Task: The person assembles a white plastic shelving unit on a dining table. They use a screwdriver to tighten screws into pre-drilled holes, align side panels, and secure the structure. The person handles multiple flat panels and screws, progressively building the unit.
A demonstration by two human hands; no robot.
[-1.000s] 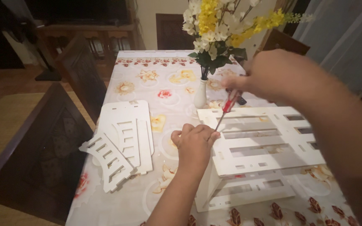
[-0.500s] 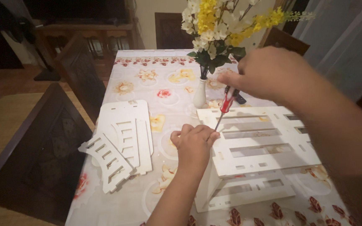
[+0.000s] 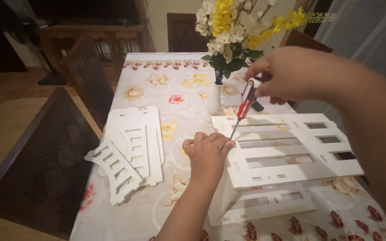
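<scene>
Right hand [image 3: 291, 73] raised over the table, fingers clamped on the red-and-white handle of a screwdriver [image 3: 245, 105], shaft slanting down to the near-left corner of a white slotted panel assembly [image 3: 291, 151]. Left hand [image 3: 208, 151] curled into a loose fist, fingers together, pressed against that same corner just under the tip; whether anything sits inside the fist cannot be told. Loose white slotted panels [image 3: 130, 151] stacked well to the left on the floral tablecloth [image 3: 166, 85]. White vase of yellow and white flowers [image 3: 214, 98] just behind the assembly.
</scene>
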